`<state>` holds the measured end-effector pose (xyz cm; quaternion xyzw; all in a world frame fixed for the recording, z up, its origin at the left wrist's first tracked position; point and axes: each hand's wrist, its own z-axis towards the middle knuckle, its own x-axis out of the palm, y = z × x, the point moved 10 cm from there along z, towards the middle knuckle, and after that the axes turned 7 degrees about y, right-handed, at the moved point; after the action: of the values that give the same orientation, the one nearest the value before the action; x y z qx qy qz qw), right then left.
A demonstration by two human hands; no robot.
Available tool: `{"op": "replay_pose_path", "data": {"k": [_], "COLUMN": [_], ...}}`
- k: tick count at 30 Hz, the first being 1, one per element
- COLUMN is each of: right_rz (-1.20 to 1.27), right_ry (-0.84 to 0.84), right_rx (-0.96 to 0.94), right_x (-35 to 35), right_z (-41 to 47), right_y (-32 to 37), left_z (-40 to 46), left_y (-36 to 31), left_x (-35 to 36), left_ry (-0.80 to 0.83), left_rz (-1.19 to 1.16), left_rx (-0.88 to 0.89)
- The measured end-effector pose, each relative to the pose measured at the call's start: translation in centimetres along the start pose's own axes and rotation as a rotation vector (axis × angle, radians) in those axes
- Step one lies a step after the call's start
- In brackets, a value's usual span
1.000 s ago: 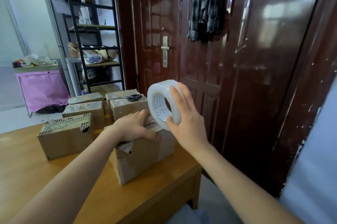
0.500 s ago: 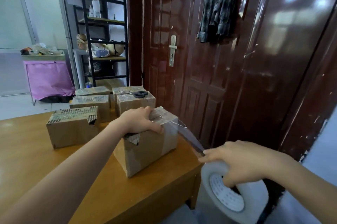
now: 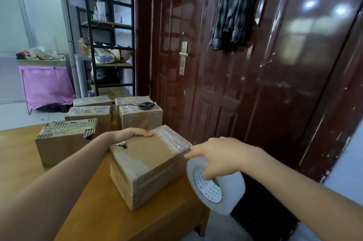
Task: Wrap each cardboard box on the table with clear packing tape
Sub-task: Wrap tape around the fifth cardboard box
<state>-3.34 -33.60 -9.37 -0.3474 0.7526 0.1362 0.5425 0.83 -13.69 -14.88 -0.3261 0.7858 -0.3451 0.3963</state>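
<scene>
A cardboard box point(image 3: 145, 162) stands tilted near the table's right edge, with clear tape over its far right end. My left hand point(image 3: 129, 133) lies on its far top edge, fingers flat. Just off the box's right corner, my right hand point(image 3: 218, 156) grips a big roll of clear packing tape point(image 3: 216, 187), fingers hooked through its core. The roll hangs beyond the table edge. Several other cardboard boxes stand behind: one at the left point(image 3: 64, 140) with a torn corrugated top, others further back point(image 3: 88, 115).
Black-handled scissors point(image 3: 144, 105) lie on a rear box point(image 3: 140, 117). The wooden table point(image 3: 23, 162) ends just right of the tilted box. A dark red door point(image 3: 216, 83) stands close behind. A black shelf rack point(image 3: 110, 34) and a pink cart point(image 3: 47, 83) are at the back left.
My right hand has brought the tape roll up from below the table edge to the box's right corner. The stretched strip is no longer visible. The box has tipped towards me under my left hand.
</scene>
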Motion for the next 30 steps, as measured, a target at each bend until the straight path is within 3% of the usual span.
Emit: {"op": "replay_pose_path", "data": {"k": [3, 10, 12, 16, 20, 27, 30], "right_rz": [0.008, 0.104, 0.127, 0.292, 0.403, 0.601, 0.573], "right_ry": [-0.043, -0.093, -0.119, -0.186, -0.275, -0.487, -0.589], "right_rx": [0.005, 0.0, 0.0, -0.018, -0.054, -0.089, -0.06], "right_x": [0.1, 0.0, -0.1, -0.6, -1.6, -2.5, -1.6], "right_z": [0.9, 0.9, 0.9, 0.8, 1.7, 4.1, 4.1], "right_y": [0.2, -0.2, -0.1, -0.3, -1.0, -0.5, 0.1], "left_z": [0.0, -1.7, -1.8, -1.0, -1.0, -0.6, -0.6], "left_y": [0.3, -6.4, -7.3, -5.3, -6.2, -4.7, -4.1], "left_x": [-1.4, -0.5, 1.5, 5.3, 5.3, 0.9, 0.3], "left_ry": [-0.073, -0.328, -0.371, -0.301, -0.354, -0.388, -0.373], "left_rz": [0.073, 0.54, 0.72, 0.988, 1.025, 0.916, 0.889], "left_rx": [-0.011, 0.14, 0.098, -0.126, 0.008, 0.007, 0.024]}}
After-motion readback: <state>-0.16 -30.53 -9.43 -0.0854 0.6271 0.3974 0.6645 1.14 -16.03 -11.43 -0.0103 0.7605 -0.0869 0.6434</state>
